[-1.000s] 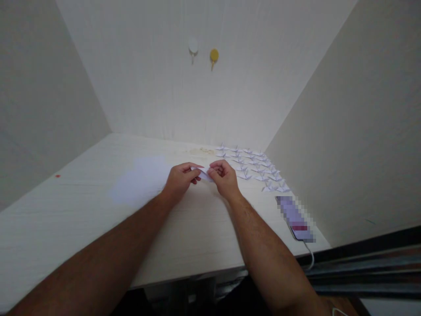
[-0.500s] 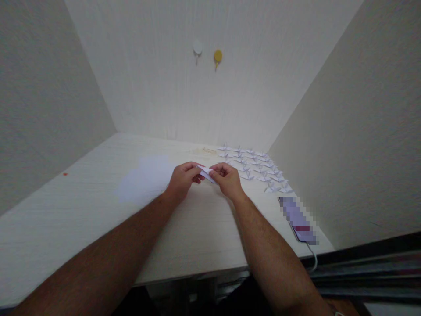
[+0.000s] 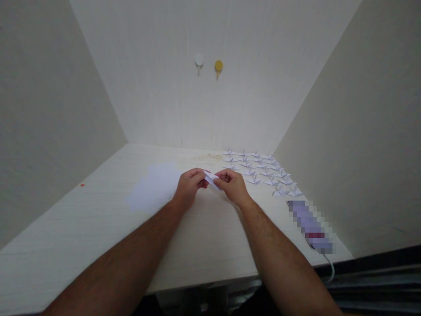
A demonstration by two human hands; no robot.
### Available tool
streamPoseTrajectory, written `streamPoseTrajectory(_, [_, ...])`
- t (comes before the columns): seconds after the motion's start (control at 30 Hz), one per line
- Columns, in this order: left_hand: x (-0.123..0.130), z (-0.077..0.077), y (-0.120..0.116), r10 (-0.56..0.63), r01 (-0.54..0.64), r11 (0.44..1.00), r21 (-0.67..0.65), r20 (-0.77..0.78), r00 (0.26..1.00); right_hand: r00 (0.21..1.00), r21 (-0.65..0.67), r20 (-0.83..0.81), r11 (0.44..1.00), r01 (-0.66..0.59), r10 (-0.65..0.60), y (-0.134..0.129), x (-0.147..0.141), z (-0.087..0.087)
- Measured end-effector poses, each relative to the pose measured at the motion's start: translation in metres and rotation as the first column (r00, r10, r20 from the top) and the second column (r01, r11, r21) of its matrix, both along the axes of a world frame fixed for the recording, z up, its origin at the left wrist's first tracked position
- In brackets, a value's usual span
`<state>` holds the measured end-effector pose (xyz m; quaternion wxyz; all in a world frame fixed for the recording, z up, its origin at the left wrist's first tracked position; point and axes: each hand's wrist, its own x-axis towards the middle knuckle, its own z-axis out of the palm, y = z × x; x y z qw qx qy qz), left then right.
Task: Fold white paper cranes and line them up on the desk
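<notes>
Since the earlier frames, our view has shifted so that the wall hooks and tabletop sit lower and farther right in it, and the folded paper slants more steeply between our hands. Our left hand pinches its upper left end between thumb and fingers; our right hand grips the other end the same way, fingers curled. The piece is held over the middle of the pale tabletop, whose surface shows faint streaks.

To the right of our hands, white paper cranes stand in close rows, reaching from the back edge down along the right wall. Nearer us, just beyond the rows, lies a phone, its screen pixelated, with a white cable running off the table edge. To the left of our hands is a bluish-white patch, too washed out for us to make out. A small red mark sits near the left edge, and a brownish stain near the back.

Plain, pale walls enclose the table on three sides. On the back wall, we see a white hook beside a yellow hook. Below the front edge it is dark.
</notes>
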<state>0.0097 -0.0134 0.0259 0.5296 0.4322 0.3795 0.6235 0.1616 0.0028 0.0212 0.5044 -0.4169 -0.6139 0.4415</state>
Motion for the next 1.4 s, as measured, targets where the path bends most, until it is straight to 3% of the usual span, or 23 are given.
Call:
streamPoseTrajectory(0.4, [0.001, -0.001, 0.001, 0.016, -0.016, 1.000, 0.010, 0.012, 1.000, 0.999, 0.012, 0.030, 1.000, -0.019, 0.018, 0.001, 0.000, -0.003])
streamPoseTrajectory(0.7, [-0.003, -0.011, 0.008, 0.060, -0.053, 0.996, 0.076, -0.100, 0.993, 0.998, -0.031, 0.061, 0.999, -0.025, 0.027, -0.001, 0.000, 0.000])
streamPoseTrajectory(0.87, [-0.001, -0.007, 0.004, -0.053, 0.053, 0.999, 0.010, 0.015, 0.998, 0.990, -0.108, -0.121, 0.991, -0.084, 0.071, -0.001, 0.000, 0.002])
streamPoseTrajectory(0.97, [0.002, -0.006, 0.001, -0.131, 0.131, 0.991, -0.021, -0.012, 0.991, 0.974, -0.114, -0.222, 0.990, -0.083, 0.056, 0.001, 0.001, 0.001])
streamPoseTrajectory(1.1, [0.003, -0.008, 0.000, -0.120, 0.116, 0.993, -0.034, -0.122, 0.985, 0.984, -0.104, -0.172, 0.992, -0.069, 0.050, 0.001, 0.001, 0.001])
streamPoseTrajectory(1.23, [0.002, -0.007, 0.000, -0.085, 0.079, 0.995, -0.059, -0.111, 0.990, 0.995, -0.102, -0.091, 0.993, -0.058, 0.049, 0.000, 0.001, 0.002])
streamPoseTrajectory(1.4, [0.002, -0.007, 0.001, -0.060, 0.052, 0.995, -0.082, -0.099, 0.993, 0.992, -0.076, -0.116, 0.995, -0.063, 0.054, 0.000, 0.000, 0.003])
